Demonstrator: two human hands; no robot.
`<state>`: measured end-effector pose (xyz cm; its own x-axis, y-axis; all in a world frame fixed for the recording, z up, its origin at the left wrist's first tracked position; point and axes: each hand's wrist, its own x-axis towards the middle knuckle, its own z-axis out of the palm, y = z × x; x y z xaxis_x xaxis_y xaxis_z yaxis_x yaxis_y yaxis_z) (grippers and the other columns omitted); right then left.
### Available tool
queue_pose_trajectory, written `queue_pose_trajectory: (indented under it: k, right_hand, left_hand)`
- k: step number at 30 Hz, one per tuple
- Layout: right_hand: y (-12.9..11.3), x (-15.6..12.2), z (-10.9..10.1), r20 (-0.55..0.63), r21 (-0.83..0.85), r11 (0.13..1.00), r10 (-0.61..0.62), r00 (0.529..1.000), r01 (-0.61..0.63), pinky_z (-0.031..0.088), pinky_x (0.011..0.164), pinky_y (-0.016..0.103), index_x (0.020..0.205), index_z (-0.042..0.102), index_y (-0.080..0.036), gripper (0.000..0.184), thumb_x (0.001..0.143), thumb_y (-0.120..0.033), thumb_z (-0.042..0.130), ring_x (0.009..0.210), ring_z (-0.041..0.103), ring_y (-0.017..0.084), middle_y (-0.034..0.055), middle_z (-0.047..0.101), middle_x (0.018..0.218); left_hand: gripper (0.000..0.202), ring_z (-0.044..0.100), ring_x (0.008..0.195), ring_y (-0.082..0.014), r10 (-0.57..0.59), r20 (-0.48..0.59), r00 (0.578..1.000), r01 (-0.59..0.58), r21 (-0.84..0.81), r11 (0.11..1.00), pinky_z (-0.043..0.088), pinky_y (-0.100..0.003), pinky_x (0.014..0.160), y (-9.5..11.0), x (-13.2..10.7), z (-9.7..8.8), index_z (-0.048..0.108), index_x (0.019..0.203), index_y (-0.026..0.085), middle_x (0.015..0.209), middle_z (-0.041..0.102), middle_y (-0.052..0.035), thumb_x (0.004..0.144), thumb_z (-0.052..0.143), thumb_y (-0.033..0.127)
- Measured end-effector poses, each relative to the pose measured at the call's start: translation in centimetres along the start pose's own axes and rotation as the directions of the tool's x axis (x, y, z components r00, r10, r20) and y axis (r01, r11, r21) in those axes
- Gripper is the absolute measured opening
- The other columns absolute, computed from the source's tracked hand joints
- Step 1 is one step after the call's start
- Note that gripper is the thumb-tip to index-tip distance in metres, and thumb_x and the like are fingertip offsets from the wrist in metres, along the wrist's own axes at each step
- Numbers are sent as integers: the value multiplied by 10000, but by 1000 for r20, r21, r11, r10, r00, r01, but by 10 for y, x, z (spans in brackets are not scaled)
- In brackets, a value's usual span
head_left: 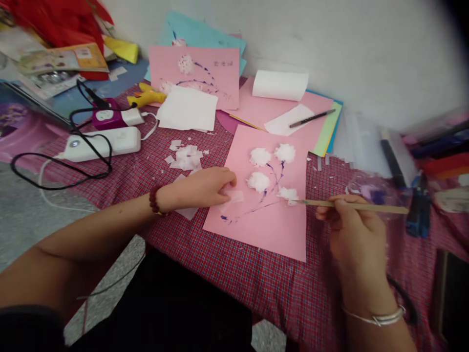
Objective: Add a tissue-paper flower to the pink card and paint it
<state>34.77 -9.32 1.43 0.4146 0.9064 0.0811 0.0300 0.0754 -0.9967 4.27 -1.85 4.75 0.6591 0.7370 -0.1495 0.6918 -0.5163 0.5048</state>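
Note:
A pink paper sheet lies on the red checked cloth, with several white tissue puffs and purple painted stems on it. My left hand rests at the sheet's left edge, fingers pinched on a small piece of white tissue. My right hand grips a thin wooden stick that lies level, its tip touching the lowest right puff.
Loose tissue scraps lie left of the sheet. A white power strip with black cable, a yellow glue gun, another pink flower sheet, a paper roll, a pencil and coloured papers lie behind. Tools sit at right.

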Motion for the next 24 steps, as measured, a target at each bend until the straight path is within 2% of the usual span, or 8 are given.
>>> queue_pose_trajectory:
  k: [3,6,9,14,17,19,24]
  right_hand:
    - [-4,-6,6,57,-77,996,-51,997,55,495,540,299,831,650,-225,60,847,-283,652,569,602,162,-5,647,655]
    - [-11,-12,8,51,-178,975,-126,991,133,502,556,317,835,631,-221,83,865,-298,632,561,608,171,-6,644,647]
    - [-16,-17,8,44,-332,917,-221,974,223,503,598,328,835,626,-220,105,900,-292,583,612,630,179,3,649,693]
    - [-16,-20,9,169,-467,821,-281,945,328,502,644,326,863,622,-214,112,921,-254,534,658,645,176,3,653,729]
    - [-13,-17,6,241,-536,751,-301,923,385,493,664,343,861,629,-211,113,911,-251,536,681,651,191,21,670,765]
    - [-10,-15,3,243,-572,714,-324,914,405,482,672,363,858,633,-215,120,910,-274,543,694,651,211,32,674,771]
    - [-8,-11,-1,218,-595,699,-335,917,397,447,636,375,839,625,-244,133,912,-315,539,653,628,231,41,676,744]
  left_hand:
    - [179,566,775,-176,-35,11,999,35,11,999,403,-283,677,4,3,4,613,939,139,914,641,-72,781,538,177]
    - [80,539,741,-160,9,26,1000,-9,-16,1000,399,-277,672,7,7,7,579,778,155,846,604,-60,775,499,153]
    - [74,528,720,-150,8,-1,1000,-8,-52,999,395,-271,667,11,11,4,558,729,163,809,596,-47,749,491,138]
    - [68,537,635,-133,-102,41,994,106,-110,988,380,-254,607,18,17,-7,581,756,162,714,619,-16,756,515,180]
    - [122,572,669,-139,-64,48,997,69,-99,993,391,-250,619,15,21,-9,622,827,159,762,657,-23,775,523,210]
    - [184,594,711,-149,-40,67,997,45,-87,995,403,-254,642,12,22,-9,649,912,157,821,680,-36,779,534,211]
    - [292,592,773,-166,30,139,990,-25,-31,999,400,-264,662,10,25,-9,655,1042,153,933,678,-66,772,544,162]
